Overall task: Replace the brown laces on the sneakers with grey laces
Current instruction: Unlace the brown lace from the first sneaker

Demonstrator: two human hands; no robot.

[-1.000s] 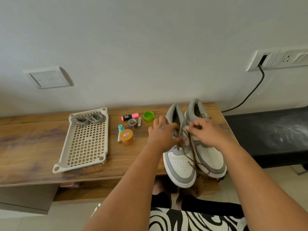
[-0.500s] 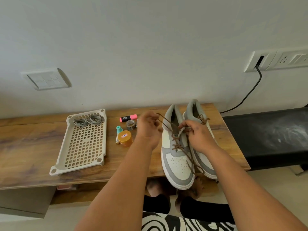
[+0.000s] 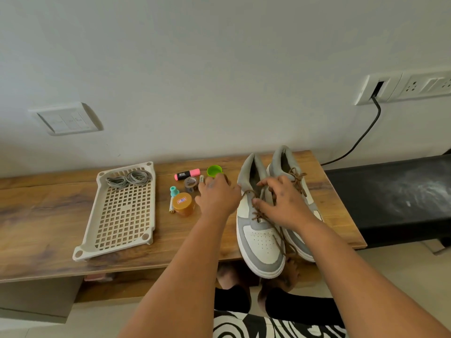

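Wooden tabletop (image 3: 48,215) set against a plain pale wall is what we look down on. Two grey-and-white sneakers stand side by side at its right end, toes toward us and hanging over the front edge: the left sneaker (image 3: 261,242) and the right sneaker (image 3: 284,164). Both carry brown laces (image 3: 258,215); on the right one we see a tied bow (image 3: 296,175).

Our left hand (image 3: 218,197) sits just beside the left sneaker, fingers curled, with one brown lace end running to it (we cannot tell whether it is truly pinched). Our right hand (image 3: 283,203) rests over the tongues with fingers spread, thumb and fingers touching the lacing; its grasp is unclear too.

Two coils of grey laces (image 3: 129,179) lie at the far end of one white perforated tray (image 3: 122,245), well apart from the shoes. Between tray and sneakers sits a cluster: one pink highlighter (image 3: 187,174), one green cap (image 3: 214,170), one orange jar (image 3: 183,203), one teal-capped bottle (image 3: 173,191), one tape roll (image 3: 190,183).
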